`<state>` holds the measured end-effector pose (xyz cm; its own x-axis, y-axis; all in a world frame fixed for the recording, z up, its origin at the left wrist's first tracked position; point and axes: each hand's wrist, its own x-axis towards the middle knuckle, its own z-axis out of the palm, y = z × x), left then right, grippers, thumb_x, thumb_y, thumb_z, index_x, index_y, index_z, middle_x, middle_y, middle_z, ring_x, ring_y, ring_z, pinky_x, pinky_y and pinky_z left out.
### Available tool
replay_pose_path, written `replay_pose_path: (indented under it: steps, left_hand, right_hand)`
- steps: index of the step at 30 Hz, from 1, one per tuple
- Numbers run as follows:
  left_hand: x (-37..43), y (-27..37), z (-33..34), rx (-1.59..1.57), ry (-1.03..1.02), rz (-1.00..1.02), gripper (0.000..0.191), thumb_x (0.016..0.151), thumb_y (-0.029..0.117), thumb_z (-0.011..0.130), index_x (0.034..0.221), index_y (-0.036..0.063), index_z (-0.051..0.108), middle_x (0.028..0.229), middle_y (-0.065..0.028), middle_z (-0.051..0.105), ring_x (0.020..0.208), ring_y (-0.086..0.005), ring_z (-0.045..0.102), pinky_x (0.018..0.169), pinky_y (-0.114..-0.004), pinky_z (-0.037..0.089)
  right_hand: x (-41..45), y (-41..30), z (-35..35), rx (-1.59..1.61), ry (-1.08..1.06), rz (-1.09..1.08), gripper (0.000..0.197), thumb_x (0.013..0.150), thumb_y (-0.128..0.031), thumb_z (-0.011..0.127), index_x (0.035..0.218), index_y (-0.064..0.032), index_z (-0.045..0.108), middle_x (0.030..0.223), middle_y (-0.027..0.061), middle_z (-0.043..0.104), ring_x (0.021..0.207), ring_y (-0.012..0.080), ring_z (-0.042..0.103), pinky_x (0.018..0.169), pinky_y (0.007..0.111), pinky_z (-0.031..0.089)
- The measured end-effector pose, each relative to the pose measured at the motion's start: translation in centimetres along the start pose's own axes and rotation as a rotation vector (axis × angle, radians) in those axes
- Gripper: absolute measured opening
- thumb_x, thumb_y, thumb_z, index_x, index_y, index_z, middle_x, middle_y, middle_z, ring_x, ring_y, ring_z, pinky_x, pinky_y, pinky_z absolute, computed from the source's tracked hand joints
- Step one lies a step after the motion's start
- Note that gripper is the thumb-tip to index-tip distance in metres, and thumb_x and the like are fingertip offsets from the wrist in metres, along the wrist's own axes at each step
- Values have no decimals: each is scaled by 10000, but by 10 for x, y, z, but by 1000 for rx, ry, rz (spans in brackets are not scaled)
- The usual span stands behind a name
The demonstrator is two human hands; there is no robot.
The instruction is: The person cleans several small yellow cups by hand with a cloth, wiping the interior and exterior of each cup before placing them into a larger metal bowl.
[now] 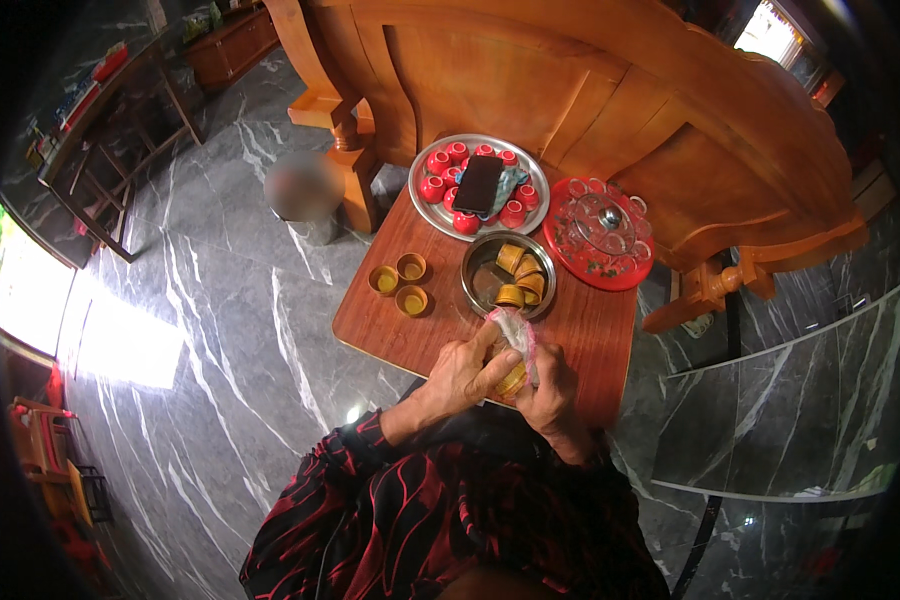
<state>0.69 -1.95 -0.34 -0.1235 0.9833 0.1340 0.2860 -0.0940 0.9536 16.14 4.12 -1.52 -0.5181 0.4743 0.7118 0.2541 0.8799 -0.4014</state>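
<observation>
Over the near edge of the wooden table (450, 330), my left hand (461, 377) and my right hand (551, 390) hold a small yellow-brown cup (511, 381) between them. A white cloth with a pink edge (517, 334) is pinched in my fingers against the cup. Just beyond my hands stands a steel bowl (486, 279) with several similar cups (529, 270) tipped inside it. Three more such cups (412, 301) stand upright in a group on the left part of the table.
Behind the bowl, a round metal tray (429, 214) holds several upturned red cups, a black phone (478, 184) and a cloth. A red tray (600, 276) bears glass cups under a glass lid (604, 223). A carved wooden bench (495, 82) borders the table's far side; a bin (315, 229) stands left.
</observation>
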Motion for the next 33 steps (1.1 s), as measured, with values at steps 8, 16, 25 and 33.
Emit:
replay_pose_path:
  steps: [8, 16, 25, 33]
  left_hand:
    - [-5, 1, -4, 450, 91, 407, 487, 796, 458, 679, 963, 22, 540, 678, -143, 591, 592, -303, 619, 543, -360, 485]
    - [-3, 4, -6, 395, 101, 547, 529, 774, 432, 718, 999, -2, 516, 712, -150, 601, 611, -309, 622, 549, -367, 496]
    - [-3, -1, -6, -20, -41, 28, 555, 840, 484, 619, 1026, -19, 478, 722, -189, 582, 694, -367, 628, 592, -409, 472]
    - [-1, 5, -5, -68, -63, 54, 556, 843, 471, 617, 1116, 0, 509, 712, -193, 591, 674, -367, 627, 586, -409, 468]
  right_hand:
    - [-13, 7, 5, 572, -330, 569, 350, 827, -174, 688, 1074, -21, 493, 931, 108, 612, 861, 193, 606, 735, 351, 493]
    - [-38, 21, 19, 1423, -323, 825, 382, 839, -158, 674, 1139, 20, 519, 1008, 53, 600, 908, 167, 581, 826, 288, 475]
    - [-1, 1, -9, 212, 13, 230, 345, 802, -78, 636, 1120, -10, 522, 886, 144, 582, 746, 309, 596, 670, 342, 487]
    - [-3, 0, -5, 57, 60, 13, 374, 768, -6, 590, 1133, 24, 513, 893, 184, 579, 752, 356, 597, 637, 388, 497]
